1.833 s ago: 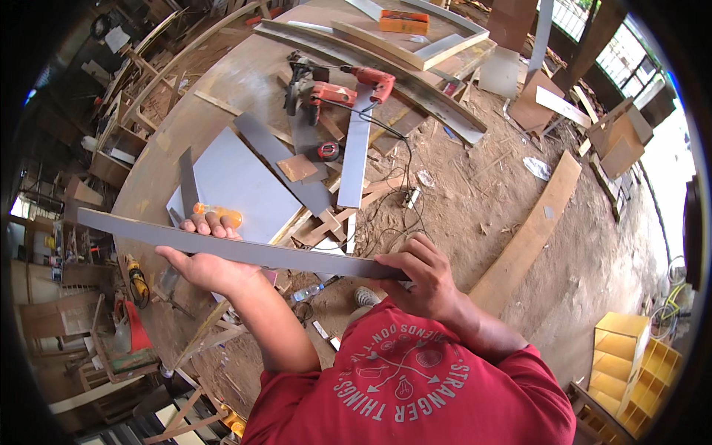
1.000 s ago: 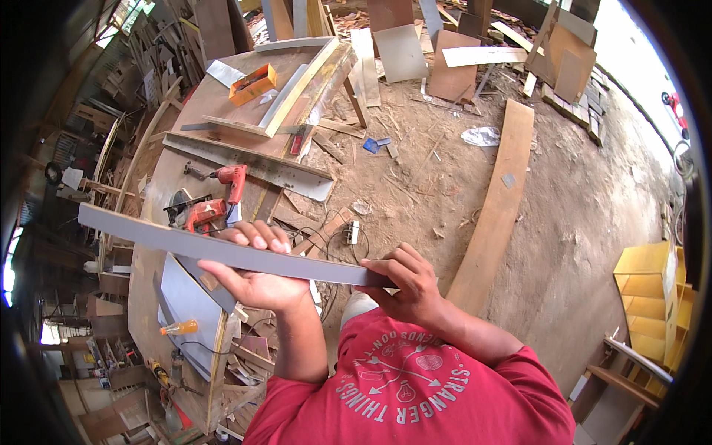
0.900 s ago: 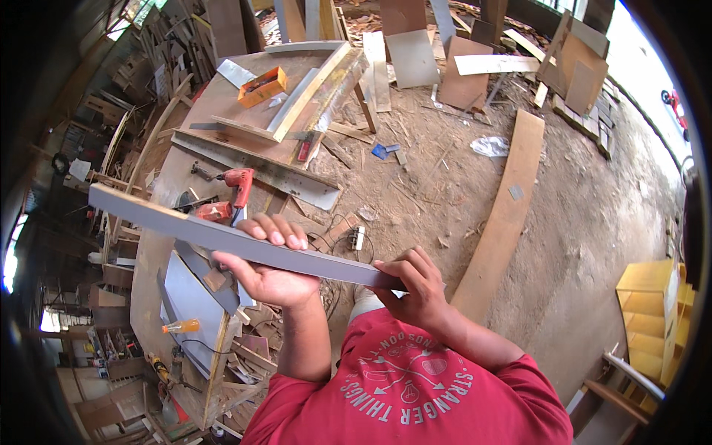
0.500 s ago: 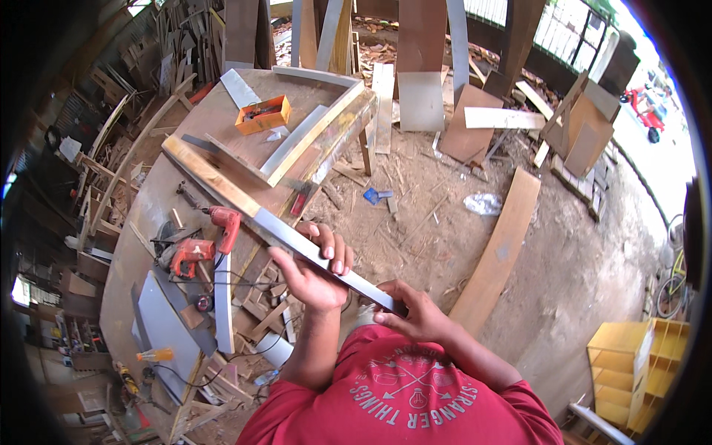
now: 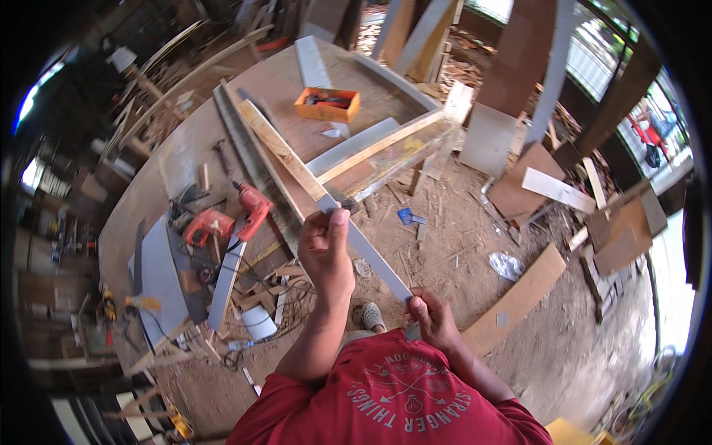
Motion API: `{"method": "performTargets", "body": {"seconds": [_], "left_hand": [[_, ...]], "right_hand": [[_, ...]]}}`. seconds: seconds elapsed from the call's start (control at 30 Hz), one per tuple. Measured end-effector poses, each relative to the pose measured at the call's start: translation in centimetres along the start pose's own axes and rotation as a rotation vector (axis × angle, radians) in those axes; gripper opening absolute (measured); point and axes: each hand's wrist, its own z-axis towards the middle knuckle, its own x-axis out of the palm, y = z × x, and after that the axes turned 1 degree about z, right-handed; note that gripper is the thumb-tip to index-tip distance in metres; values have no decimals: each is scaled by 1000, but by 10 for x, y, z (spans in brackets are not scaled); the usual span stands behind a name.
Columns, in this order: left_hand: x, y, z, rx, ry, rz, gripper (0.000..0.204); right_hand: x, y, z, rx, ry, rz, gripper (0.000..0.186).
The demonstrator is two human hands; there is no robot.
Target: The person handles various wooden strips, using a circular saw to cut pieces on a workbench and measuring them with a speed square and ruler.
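A long narrow wooden strip (image 5: 278, 152) slants across the view, bare wood at its far part and pale grey-white on its near part (image 5: 377, 261). My left hand (image 5: 327, 256) is closed around it near where the bare wood meets the pale surface, with the thumb up along its edge. At the near end, my right hand (image 5: 433, 317) pinches the strip between thumb and fingers. The far end of the strip reaches over the worktable (image 5: 178, 119), close to a partly assembled frame of boards (image 5: 389, 148).
Left on the table are a red power drill (image 5: 254, 210) and a red power saw (image 5: 210, 226) with cables. An orange box (image 5: 326, 108) of small items sits farther back. Offcuts, a brown plank (image 5: 519, 297) and crumpled clear plastic (image 5: 506, 265) lie on the dirt floor.
My left hand has shifted up the strip and turned from an upturned palm to a grip near the bare wood. My right hand stays at the near end. The view has swung left.
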Motion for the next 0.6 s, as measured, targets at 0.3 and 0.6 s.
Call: {"method": "performTargets", "body": {"seconds": [0.3,0.6], "left_hand": [[12,28,-25,37,-75,109,16],[38,62,-69,-188,-64,206,24]], "right_hand": [[-52,9,77,-63,226,-120,49],[-70,18,133,-97,398,-171,41]]}}
